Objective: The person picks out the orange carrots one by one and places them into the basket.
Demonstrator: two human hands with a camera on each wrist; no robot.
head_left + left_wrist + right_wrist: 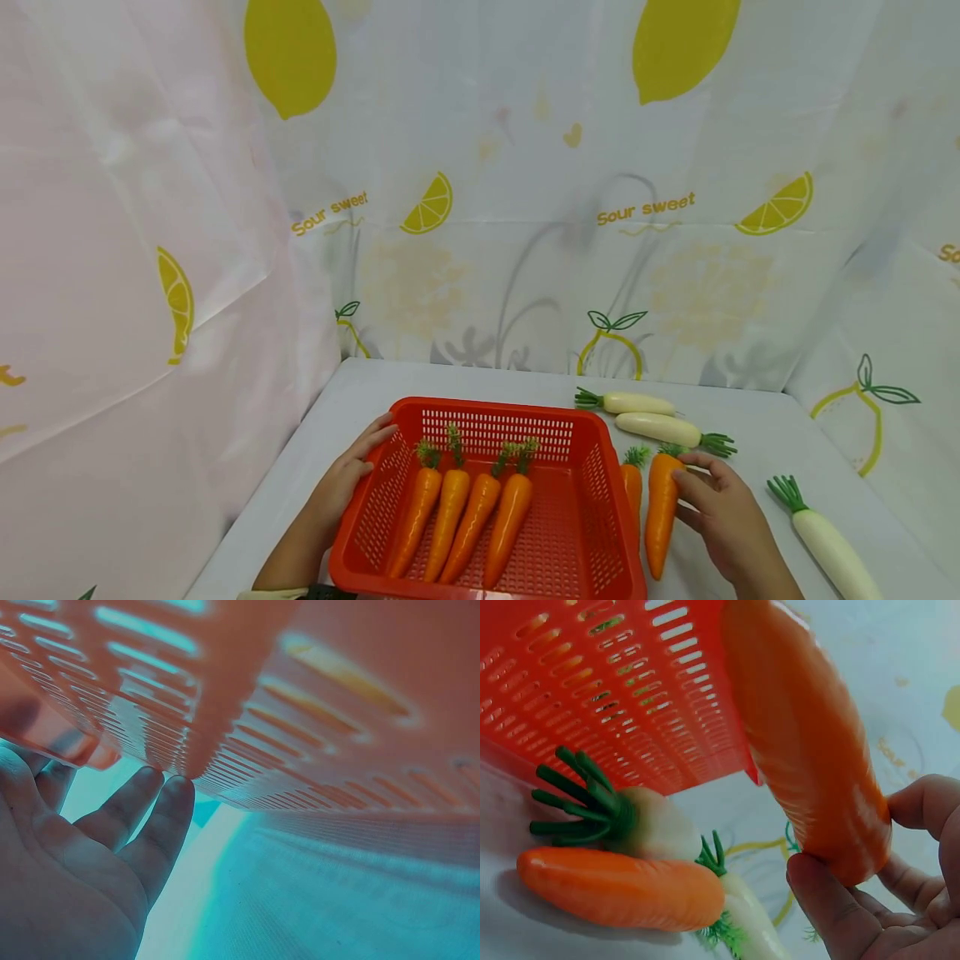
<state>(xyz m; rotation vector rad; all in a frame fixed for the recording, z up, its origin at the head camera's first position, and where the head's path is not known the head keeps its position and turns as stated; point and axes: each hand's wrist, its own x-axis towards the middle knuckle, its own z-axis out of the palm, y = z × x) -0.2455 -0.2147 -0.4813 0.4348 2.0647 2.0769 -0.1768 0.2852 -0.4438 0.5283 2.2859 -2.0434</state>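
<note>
**Right hand on a carrot beside the red basket**

The right hand (723, 508) has its thumb and fingers curled round the top of a carrot (662, 510) that lies on the table (757, 425) just outside the basket's right wall; the right wrist view shows the fingertips (832, 889) pinching its thick end. My read: the grip sits high, near the leaves, so the pointed tip will swing on the lift. Better to raise it level, clear the rim, and lay it parallel to the row inside, in the bare strip along the right wall.

The left hand (352, 475) lies with straight fingers against the left rim of the basket (592, 467), steadying it; the left wrist view shows the fingers (169, 814) against the slotted wall. Keep that pressure on, since the basket looks light and could slide.

Now the count. Carrots: four in the basket (465, 508), side by side, leaves toward the far wall; a second carrot (632, 487) lies between the held one and the basket. Six in all. White radishes: two (652, 417) near the far edge of the table, one radish (828, 542) toward the right edge. Three. One basket.
</note>
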